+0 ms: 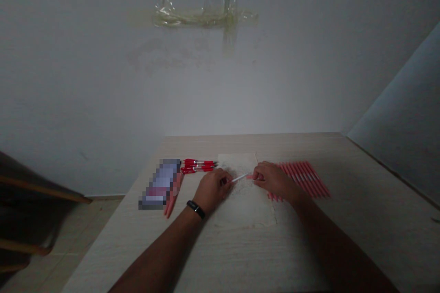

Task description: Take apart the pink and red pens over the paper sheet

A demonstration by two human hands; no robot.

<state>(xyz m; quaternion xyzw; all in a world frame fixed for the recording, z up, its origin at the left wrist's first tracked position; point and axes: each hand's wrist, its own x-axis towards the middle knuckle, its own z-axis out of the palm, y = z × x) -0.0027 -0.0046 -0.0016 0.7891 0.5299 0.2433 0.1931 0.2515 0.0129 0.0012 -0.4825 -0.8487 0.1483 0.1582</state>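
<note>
Over a sheet of paper point(240, 213), my two hands meet around a thin white stick, perhaps a pen refill point(240, 177). My left hand point(213, 187), a black band on its wrist, pinches the stick's left end. Closed fingers of my right hand point(271, 178) grip a small pink piece like a pen part point(250, 176) at the stick's other end; whether the two join is too small to tell. Grey smudges mark the paper between the hands. A neat row of pink pens point(305, 178) lies just right of my right hand, partly hidden by it.
Several red pens point(197, 165) with dark tips lie behind my left hand. Farther left are a few pink sticks point(172, 203) beside a blurred-out flat item point(160, 183). The pale wooden table point(227, 261) meets a wall point(240, 96) at the back. Wooden bars point(44, 187) stand at left.
</note>
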